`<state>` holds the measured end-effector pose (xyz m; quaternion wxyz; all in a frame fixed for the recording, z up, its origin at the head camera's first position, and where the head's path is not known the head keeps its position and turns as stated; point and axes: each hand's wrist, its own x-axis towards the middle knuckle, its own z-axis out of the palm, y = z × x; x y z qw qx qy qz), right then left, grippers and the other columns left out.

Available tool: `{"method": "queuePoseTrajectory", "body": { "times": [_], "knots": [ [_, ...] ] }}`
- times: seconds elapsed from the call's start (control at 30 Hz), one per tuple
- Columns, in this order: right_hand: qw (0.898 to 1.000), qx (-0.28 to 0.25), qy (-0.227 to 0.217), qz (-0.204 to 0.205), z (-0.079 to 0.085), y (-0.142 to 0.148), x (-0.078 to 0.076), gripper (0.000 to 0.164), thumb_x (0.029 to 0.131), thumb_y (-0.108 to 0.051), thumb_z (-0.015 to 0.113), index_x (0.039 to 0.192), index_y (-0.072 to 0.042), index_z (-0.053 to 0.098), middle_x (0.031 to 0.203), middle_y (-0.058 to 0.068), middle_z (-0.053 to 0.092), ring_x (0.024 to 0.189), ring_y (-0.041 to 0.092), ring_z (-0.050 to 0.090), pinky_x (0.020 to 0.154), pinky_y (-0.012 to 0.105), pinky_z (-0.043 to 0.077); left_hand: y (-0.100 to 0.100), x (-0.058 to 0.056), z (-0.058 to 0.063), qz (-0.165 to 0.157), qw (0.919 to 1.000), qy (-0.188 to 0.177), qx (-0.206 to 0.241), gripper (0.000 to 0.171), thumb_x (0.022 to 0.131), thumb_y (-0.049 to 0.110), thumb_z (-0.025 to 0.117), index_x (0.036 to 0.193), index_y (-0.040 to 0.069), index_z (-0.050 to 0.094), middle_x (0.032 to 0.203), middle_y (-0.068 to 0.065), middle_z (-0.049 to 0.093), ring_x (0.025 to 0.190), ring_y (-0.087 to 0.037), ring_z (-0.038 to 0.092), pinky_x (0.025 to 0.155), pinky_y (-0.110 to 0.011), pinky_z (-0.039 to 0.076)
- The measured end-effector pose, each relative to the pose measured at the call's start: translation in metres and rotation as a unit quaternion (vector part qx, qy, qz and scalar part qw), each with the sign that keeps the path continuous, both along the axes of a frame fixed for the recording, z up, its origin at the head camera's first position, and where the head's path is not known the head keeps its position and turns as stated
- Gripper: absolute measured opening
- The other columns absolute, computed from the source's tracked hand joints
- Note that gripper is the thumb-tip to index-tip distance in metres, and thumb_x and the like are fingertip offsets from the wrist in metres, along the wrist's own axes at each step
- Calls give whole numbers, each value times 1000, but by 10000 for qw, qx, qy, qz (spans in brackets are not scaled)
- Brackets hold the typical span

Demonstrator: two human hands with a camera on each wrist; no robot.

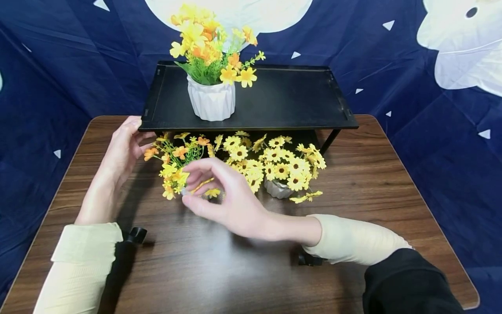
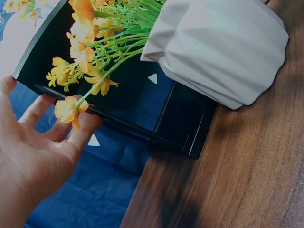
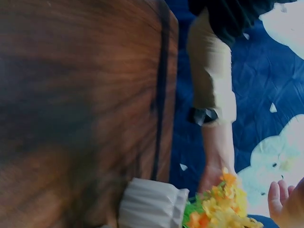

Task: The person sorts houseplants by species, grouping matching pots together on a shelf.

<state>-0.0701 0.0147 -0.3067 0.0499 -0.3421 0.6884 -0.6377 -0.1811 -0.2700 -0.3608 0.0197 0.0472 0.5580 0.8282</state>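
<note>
My left hand (image 1: 122,150) holds the left front corner of a two-level black shelf (image 1: 286,98), its fingertips against the side post in the left wrist view. My right hand (image 1: 235,203) is held in the air with fingers bent and thumb apart, nothing between them. Just beyond it is a potted plant of orange and yellow artificial flowers (image 1: 168,170); its white pot (image 2: 228,52), largely hidden from the head view, shows in the left wrist view. One orange bloom (image 2: 69,111) hangs over the left fingers.
On the shelf's top stands another white pot (image 1: 211,100) with yellow-orange flowers (image 1: 204,43). Yellow daisies (image 1: 282,168) in a grey-white pot (image 1: 277,189) stand at the shelf's front, more daisies left of them. A wooden table (image 1: 188,270) carries everything; blue patterned cloth (image 1: 392,48) hangs behind.
</note>
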Motion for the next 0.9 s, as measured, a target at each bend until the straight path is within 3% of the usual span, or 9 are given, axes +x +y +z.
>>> {"method": "queuePoseTrajectory", "body": {
  "times": [0.53,0.77,0.9],
  "knots": [
    [9912,1132,180,666,-41,3,20,51,92,-12,76,137,-10,53,122,4,65,108,16,67,98,18,55,1,-1,1,-21,10000,30,-43,15,105,23,56,112,13,65,107,4,72,95,-11,68,80,-21,60],
    [9820,1668,-281,834,-62,9,23,50,93,-17,76,137,-12,54,122,1,65,109,7,64,96,16,54,1,-1,-1,-5,10000,27,51,13,104,22,58,110,12,65,105,3,73,94,-11,69,80,-22,60],
    [9776,1901,-461,774,-71,11,23,52,92,-18,77,139,-12,54,124,5,65,110,14,65,94,16,55,0,-1,-1,1,10000,26,25,13,104,22,57,109,13,64,104,3,73,94,-11,69,80,-23,60]
  ]
}}
